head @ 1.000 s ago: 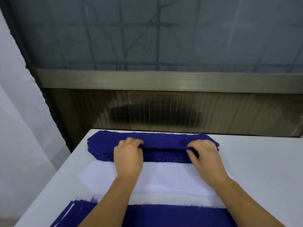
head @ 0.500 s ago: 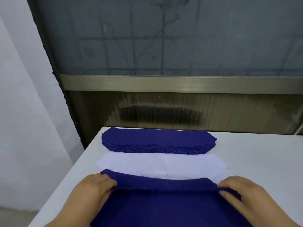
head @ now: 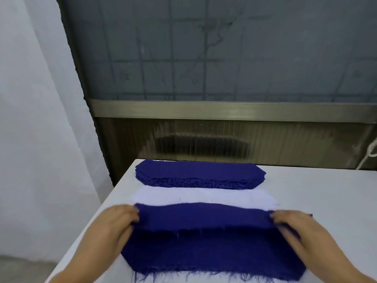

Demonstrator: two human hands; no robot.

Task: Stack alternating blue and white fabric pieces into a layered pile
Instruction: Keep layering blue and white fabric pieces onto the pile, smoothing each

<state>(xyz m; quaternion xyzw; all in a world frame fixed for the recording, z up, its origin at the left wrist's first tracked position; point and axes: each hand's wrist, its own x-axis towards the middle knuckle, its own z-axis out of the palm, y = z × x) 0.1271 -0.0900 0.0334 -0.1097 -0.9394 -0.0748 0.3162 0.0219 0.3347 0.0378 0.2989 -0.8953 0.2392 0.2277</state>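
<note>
The left hand (head: 114, 223) and right hand (head: 295, 225) each pinch one end of a blue fabric piece (head: 204, 216). It hangs over the near pile (head: 214, 254), in front of the white stack (head: 204, 196).

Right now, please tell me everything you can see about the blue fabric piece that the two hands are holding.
The blue fabric piece is a long, dark blue strip of woven cloth with frayed, thready edges. The left hand grips its left end and the right hand grips its right end, so it stretches across between them. Its far edge is wavy and lies in front of the white fabric. It sits over the near blue pile on the table.
</note>
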